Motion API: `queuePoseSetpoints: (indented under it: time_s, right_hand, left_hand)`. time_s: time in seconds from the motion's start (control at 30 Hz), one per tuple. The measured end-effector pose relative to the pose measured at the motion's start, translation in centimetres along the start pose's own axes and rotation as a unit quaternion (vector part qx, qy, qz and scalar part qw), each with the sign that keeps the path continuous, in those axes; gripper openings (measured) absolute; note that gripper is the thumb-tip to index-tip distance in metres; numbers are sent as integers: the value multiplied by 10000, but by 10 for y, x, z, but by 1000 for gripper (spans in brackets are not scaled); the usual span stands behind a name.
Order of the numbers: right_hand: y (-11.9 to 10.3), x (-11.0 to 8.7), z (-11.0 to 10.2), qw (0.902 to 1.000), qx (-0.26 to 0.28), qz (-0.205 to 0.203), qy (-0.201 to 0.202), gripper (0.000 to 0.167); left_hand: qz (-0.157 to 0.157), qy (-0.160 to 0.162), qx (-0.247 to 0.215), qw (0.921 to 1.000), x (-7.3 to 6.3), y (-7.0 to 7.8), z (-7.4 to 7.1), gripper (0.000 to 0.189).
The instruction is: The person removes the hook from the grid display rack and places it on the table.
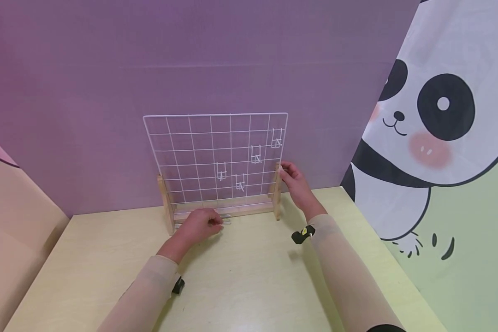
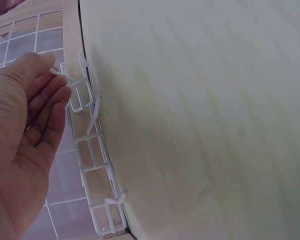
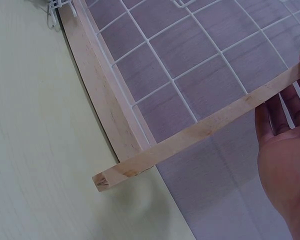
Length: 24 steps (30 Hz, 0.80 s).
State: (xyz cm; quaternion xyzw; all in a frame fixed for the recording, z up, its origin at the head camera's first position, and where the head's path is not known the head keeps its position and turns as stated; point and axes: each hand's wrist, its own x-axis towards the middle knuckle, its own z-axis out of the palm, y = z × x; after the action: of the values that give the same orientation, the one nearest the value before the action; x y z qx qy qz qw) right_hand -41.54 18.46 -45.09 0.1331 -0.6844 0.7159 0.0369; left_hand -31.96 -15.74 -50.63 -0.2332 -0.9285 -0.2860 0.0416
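A white wire grid panel (image 1: 199, 157) stands upright in a wooden stand (image 1: 249, 210), with several white hooks hanging on its right half, one of them a hook (image 1: 256, 156) near the right side. My left hand (image 1: 200, 224) is low in front of the stand's base; in the left wrist view its thumb and fingers pinch a white wire hook (image 2: 79, 92). Below that one, more white hooks (image 2: 92, 152) lie along the wooden base. At the panel's right side my right hand (image 1: 297, 185) holds the upper part of the stand's right wooden post (image 3: 205, 129), fingers behind it.
The stand is near the back of a pale wooden table (image 1: 240, 281), close to a purple backdrop (image 1: 211, 55). To the right rises a panel with a panda picture (image 1: 444, 175). A beige side panel (image 1: 12, 221) borders the table's left.
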Motion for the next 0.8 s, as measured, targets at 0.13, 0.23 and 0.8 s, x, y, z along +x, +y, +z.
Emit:
queuePoseSetpoints:
  time_s: [0.13,0.23,0.8]
  right_hand:
    - [0,0,0,10000,2,-9,21,26]
    - [0,0,1,10000,31,-52,17,25]
    - [-1,0,1,10000,-17,25,11,28]
  left_hand:
    - [134,-172,3,9998,0,-1,-1,12]
    - [217,-258,30,9994,1,-2,-1,12]
    - [139,-210,-84,9996,-1,-1,-3,12]
